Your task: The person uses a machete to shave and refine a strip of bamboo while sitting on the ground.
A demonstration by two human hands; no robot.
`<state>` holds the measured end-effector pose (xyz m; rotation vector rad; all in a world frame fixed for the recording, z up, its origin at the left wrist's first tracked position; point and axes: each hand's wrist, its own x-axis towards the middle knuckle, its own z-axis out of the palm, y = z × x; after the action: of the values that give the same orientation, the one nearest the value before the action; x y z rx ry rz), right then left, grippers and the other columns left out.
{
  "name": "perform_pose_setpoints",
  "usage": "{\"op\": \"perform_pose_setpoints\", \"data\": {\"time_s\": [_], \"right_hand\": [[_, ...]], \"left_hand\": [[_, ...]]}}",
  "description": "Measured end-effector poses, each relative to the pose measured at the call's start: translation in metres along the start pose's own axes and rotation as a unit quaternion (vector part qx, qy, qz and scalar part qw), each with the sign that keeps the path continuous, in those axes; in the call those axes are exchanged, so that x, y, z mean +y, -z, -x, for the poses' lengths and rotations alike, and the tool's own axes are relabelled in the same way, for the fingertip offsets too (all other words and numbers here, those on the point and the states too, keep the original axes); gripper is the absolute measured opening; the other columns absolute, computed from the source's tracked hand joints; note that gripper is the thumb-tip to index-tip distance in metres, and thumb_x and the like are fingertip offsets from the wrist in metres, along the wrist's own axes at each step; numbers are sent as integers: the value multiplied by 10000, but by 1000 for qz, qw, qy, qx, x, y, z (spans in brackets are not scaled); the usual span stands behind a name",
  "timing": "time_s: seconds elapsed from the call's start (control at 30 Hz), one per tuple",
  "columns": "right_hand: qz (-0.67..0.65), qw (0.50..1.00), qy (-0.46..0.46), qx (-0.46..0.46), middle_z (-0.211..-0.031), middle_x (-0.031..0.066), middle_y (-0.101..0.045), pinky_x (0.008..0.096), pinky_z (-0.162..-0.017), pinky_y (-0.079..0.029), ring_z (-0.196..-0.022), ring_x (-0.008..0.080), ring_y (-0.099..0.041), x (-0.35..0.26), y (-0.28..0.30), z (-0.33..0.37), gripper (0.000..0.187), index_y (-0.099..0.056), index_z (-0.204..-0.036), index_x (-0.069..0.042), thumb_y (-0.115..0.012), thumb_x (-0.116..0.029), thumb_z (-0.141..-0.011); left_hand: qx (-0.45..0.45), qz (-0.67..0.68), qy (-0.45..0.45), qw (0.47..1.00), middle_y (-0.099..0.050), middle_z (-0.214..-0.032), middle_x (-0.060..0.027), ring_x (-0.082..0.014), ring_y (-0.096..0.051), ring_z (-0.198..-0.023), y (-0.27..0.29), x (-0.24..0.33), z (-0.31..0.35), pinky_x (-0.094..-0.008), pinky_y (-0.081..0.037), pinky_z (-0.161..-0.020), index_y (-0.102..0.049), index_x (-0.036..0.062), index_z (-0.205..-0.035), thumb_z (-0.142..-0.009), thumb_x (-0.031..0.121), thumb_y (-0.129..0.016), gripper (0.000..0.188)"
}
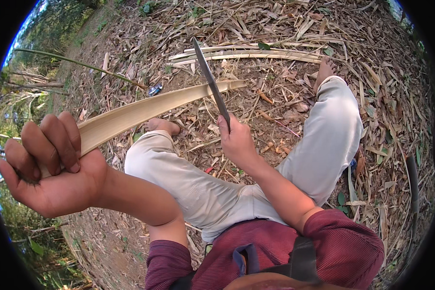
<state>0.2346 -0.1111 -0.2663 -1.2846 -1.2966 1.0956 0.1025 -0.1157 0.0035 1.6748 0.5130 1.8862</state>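
Observation:
My left hand [65, 169] is raised at the left, its fingers curled round one end of a long, pale split bamboo strip [135, 116]. The strip runs to the right and tapers to a thin, notched tip. In front of me, my right hand [239, 142] grips a long dark knife [208, 72] low down, and its handle is mostly hidden in the fist. The blade points away from me and crosses the strip near the thin end. Whether the edge is biting into the bamboo, I cannot tell.
Several cut bamboo strips [256, 54] lie together beyond my bare feet. Dry leaves and shavings [285, 92] cover the ground. A small blue object [155, 90] lies by my left foot, near a thin green stalk [82, 63]. A dark pole [413, 183] is at the far right.

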Motion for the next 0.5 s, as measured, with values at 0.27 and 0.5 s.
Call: {"op": "perform_pose_setpoints", "data": {"time_s": [0.27,0.5], "right_hand": [[-2,1000,-26,-17,-635,222,-606,478,-553,-464,-602,420,-624,8,-4,-4,267,-561,-1000,17,-492,-241,-999],[-20,999,-26,0,-653,224,-614,483,-568,-466,-627,419,-632,10,-11,-4,262,-555,-1022,15,-494,-239,-998]], "left_hand": [[92,-80,-33,992,-223,-493,27,-72,-162,-399,-9,-6,-3,-230,-151,-429,-262,185,-597,-935,245,-407,372],[102,-77,-45,991,-222,-504,25,-68,-167,-402,-7,-8,-4,-227,-149,-427,-259,186,-591,-926,236,-402,368]]}}
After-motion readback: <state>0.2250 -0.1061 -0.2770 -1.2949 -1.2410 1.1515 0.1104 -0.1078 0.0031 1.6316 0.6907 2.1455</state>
